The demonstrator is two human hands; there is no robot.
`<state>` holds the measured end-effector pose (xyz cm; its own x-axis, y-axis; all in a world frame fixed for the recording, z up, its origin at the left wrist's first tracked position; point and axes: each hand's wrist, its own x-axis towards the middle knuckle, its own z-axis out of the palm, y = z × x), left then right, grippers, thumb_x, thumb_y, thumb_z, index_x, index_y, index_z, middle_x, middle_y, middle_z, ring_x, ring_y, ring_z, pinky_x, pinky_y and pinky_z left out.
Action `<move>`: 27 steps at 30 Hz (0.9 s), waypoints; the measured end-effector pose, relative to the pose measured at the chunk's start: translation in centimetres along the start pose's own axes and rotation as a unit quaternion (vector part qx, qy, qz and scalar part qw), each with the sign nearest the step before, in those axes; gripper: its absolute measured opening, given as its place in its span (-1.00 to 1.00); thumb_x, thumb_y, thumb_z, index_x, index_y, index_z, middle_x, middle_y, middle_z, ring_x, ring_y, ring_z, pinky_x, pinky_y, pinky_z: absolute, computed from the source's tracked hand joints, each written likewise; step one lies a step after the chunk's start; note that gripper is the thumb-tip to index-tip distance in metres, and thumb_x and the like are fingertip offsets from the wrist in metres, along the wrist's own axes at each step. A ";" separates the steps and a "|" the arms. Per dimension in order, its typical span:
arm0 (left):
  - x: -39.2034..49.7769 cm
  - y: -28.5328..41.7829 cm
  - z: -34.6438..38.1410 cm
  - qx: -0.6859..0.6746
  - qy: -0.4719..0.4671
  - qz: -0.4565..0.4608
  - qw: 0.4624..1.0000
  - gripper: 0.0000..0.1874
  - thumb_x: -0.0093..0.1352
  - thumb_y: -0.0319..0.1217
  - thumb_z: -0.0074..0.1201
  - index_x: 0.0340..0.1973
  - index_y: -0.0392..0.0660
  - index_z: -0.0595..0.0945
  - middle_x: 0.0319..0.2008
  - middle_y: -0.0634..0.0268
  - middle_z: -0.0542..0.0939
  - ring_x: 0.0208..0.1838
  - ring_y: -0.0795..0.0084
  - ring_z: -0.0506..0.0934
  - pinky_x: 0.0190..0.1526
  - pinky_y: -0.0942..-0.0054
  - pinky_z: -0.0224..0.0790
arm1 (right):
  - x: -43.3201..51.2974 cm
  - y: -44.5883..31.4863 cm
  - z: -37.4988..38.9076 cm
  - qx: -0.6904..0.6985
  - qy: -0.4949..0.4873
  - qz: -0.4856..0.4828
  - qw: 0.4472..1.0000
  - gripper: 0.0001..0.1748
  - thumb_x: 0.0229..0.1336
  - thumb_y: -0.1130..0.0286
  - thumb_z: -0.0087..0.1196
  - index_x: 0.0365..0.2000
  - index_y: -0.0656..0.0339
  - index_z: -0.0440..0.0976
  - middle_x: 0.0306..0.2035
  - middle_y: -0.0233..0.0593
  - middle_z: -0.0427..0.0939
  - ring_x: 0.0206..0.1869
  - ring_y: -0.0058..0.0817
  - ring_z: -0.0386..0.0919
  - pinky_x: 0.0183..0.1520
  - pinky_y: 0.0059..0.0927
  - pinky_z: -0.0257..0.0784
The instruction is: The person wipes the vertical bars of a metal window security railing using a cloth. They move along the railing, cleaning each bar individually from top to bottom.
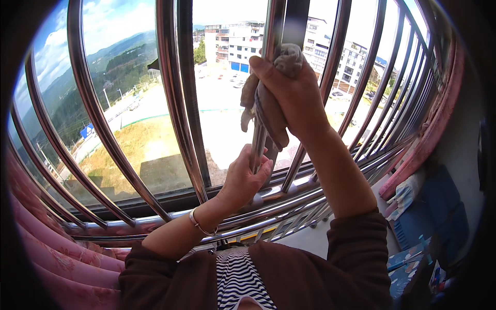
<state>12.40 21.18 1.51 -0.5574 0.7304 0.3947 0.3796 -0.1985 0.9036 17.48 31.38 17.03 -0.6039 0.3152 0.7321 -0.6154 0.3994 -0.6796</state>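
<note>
A grey-brown cloth [271,106] is wrapped around an upright shiny metal window bar [258,147] in front of me. My right hand [296,89] grips the cloth against the bar, and its loose ends hang down below the fingers. Lower on the same bar, my left hand [248,170] is closed around the bare metal. A bangle [195,221] circles my left wrist. The part of the bar under the cloth is hidden.
More polished bars [104,128] stand to both sides, joined by a horizontal rail [155,221] below. Pink curtains [73,248] hang at the left, and another pink curtain [430,131] at the right. A blue cushioned seat [430,209] is at lower right. Buildings [242,44] show outside.
</note>
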 end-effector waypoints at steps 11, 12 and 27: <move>3.8 3.3 -0.2 -0.096 0.004 0.019 0.995 -0.80 0.39 -0.36 0.15 -0.19 -0.20 0.53 -0.56 0.39 0.51 -0.49 0.56 0.50 -0.42 0.51 0.38 | 1.3 0.0 2.2 -0.024 0.101 -0.079 0.992 -0.78 0.24 0.28 0.16 -0.43 0.18 0.43 -0.54 -0.39 0.49 -0.54 -0.69 0.46 -0.44 -0.61 0.41; 3.9 3.0 -0.1 -0.041 0.018 0.066 0.997 -0.76 0.38 -0.37 0.16 -0.14 -0.21 0.50 -0.50 0.34 0.54 -0.42 0.51 0.52 -0.36 0.49 0.39 | -0.6 1.4 2.3 -0.034 0.111 -0.041 0.992 -0.82 0.20 0.36 0.20 -0.31 0.19 0.43 -0.48 -0.40 0.51 -0.43 -0.65 0.49 -0.28 -0.59 0.44; 3.5 2.6 0.7 -0.120 0.017 0.057 0.991 -0.80 0.46 -0.31 0.07 -0.35 -0.10 0.43 -0.71 0.49 0.33 -0.75 0.73 0.24 -0.73 0.67 0.07 | 10.2 -9.3 0.9 0.027 -0.157 -0.167 0.973 -0.66 0.42 0.36 -0.27 -0.53 0.23 0.27 -0.96 -0.32 0.17 -0.97 -0.42 0.15 -0.68 -0.32 0.51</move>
<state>11.96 23.66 5.09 -0.5481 0.6725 0.4973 0.2575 -0.4301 0.8653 16.57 30.10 30.73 -0.4848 -0.1073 0.8680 -0.8250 0.3857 -0.4131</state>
